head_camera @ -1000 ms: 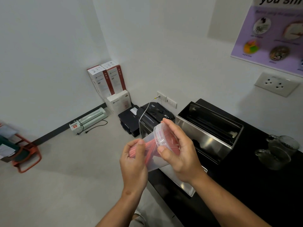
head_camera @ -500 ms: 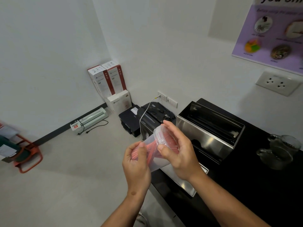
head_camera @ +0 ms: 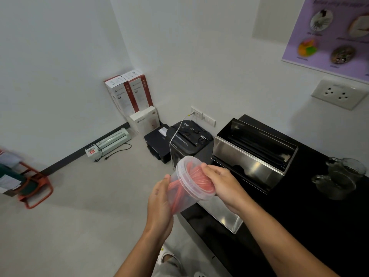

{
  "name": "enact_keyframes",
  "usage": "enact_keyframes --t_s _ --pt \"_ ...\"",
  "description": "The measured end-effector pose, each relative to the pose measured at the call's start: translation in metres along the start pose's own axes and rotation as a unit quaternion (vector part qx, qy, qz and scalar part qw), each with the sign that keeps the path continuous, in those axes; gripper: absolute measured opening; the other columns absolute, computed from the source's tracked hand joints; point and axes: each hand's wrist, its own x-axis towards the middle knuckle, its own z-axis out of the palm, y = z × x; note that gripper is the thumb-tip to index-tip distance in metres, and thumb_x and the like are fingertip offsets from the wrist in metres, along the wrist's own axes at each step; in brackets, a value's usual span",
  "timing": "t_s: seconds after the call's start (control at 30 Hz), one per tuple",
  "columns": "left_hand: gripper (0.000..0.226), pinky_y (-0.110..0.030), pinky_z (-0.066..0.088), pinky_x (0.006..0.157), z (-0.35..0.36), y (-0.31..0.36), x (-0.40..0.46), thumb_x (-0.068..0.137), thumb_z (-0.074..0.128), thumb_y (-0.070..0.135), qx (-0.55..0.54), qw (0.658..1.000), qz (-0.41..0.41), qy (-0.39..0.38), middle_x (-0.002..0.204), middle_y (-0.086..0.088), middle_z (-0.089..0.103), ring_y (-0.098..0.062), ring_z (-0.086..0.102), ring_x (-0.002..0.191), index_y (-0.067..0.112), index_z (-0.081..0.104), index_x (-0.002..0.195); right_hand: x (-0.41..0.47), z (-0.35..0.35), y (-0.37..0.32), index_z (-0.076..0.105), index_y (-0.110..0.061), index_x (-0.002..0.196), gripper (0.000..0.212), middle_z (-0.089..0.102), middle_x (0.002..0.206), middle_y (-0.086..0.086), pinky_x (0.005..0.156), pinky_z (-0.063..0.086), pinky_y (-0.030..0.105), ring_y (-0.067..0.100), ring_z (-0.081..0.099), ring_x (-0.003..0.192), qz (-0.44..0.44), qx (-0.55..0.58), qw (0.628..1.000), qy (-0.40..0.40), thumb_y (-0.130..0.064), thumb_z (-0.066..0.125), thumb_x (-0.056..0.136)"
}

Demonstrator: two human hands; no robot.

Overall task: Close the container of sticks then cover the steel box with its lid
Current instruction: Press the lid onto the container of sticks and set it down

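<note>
A clear plastic container [head_camera: 180, 198] of red sticks is tilted in the air past the black counter's left edge. My left hand [head_camera: 159, 204] grips its body from the left. My right hand [head_camera: 221, 187] presses the clear round lid [head_camera: 192, 177] onto its mouth from the right. The open steel box [head_camera: 251, 154] stands on the black counter [head_camera: 311, 220] behind my right hand, with dark sticks inside. A flat steel lid [head_camera: 225, 216] lies near the counter's front left corner, partly hidden under my right wrist.
Glass mugs [head_camera: 339, 176] stand on the counter at the right. On the floor to the left are a black shredder [head_camera: 187, 140], a black printer [head_camera: 157, 140], white boxes [head_camera: 129, 94], a laminator [head_camera: 108, 142] and an orange rack [head_camera: 32, 186].
The container has tipped further so its lid now faces up toward me. My right hand has shifted to the lid's right rim. My left hand slid lower along the body.
</note>
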Motion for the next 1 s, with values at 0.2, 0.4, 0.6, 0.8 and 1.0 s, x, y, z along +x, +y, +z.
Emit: enact_keyframes --t_s 0.2,0.4,0.6,0.8,1.0 --pt "0.018 -0.018 0.055 0.085 -0.01 0.006 0.002 0.105 0.06 0.026 0.184 0.969 0.162 0.023 0.109 0.006 0.078 -0.01 0.071 0.104 0.026 0.077 0.112 0.001 -0.006 -0.002 0.077 -0.021 0.093 0.036 0.067 0.069 -0.002 0.049 0.044 0.028 0.016 0.059 0.064 -0.007 -0.011 0.999 0.042 -0.046 0.055 0.104" --pt "0.035 -0.022 0.054 0.067 0.0 0.013 -0.016 0.098 0.068 0.036 0.24 0.943 0.214 -0.082 0.068 0.011 0.057 -0.007 0.057 0.065 0.045 0.062 0.132 0.002 -0.001 -0.004 0.072 -0.008 0.088 0.058 0.062 0.065 0.004 0.046 0.041 0.029 0.019 0.054 0.057 -0.004 -0.022 0.997 0.079 -0.055 0.044 0.105" --pt "0.04 -0.038 0.056 0.063 0.008 0.018 -0.019 0.103 0.063 0.014 0.207 0.95 0.219 -0.085 0.06 -0.002 0.051 -0.012 0.053 0.057 0.046 0.068 0.127 0.0 0.0 -0.007 0.079 -0.014 0.086 0.049 0.076 0.072 0.0 0.061 0.054 0.033 0.017 0.072 0.067 -0.037 -0.022 0.993 0.11 -0.044 0.047 0.108" --pt "0.035 -0.035 0.059 0.068 0.013 0.02 -0.016 0.105 0.059 0.013 0.146 0.969 0.191 -0.051 0.056 0.005 0.054 -0.007 0.058 0.053 0.023 0.068 0.138 -0.001 0.005 -0.008 0.08 -0.017 0.095 0.042 0.08 0.089 0.01 0.088 0.061 0.054 0.035 0.076 0.091 -0.066 0.014 0.989 0.133 -0.045 0.051 0.106" --pt "0.029 -0.015 0.052 0.045 0.016 0.037 -0.021 0.107 0.05 0.001 0.077 0.981 0.159 -0.081 0.07 0.007 0.075 -0.004 0.065 0.049 0.01 0.07 0.126 -0.007 0.011 -0.017 0.081 -0.021 0.095 0.035 0.08 0.085 0.002 0.079 0.061 0.037 0.018 0.076 0.08 -0.114 0.017 0.982 0.153 -0.032 0.05 0.108"
